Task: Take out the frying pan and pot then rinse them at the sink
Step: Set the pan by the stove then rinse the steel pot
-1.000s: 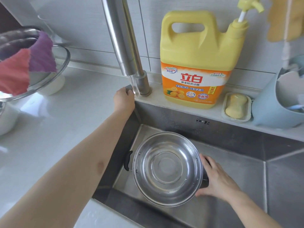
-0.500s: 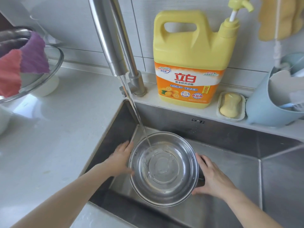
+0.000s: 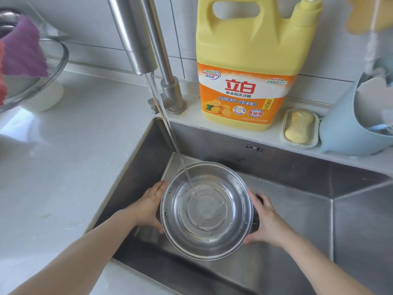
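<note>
A round stainless steel pot is held inside the steel sink, mouth up. My left hand grips its left side and my right hand grips its right side, over the dark handle. A thin stream of water runs from the steel faucet into the pot, and a shallow layer of water ripples on its bottom. No frying pan is in view.
White counter lies left of the sink. On the ledge behind stand a big yellow detergent jug, a soap bar in a dish and a light blue holder. A glass lid with a purple and red cloth sits at far left.
My left hand left the faucet lever and came down to the pot's left side. Water started running into the pot, which now holds more water.
</note>
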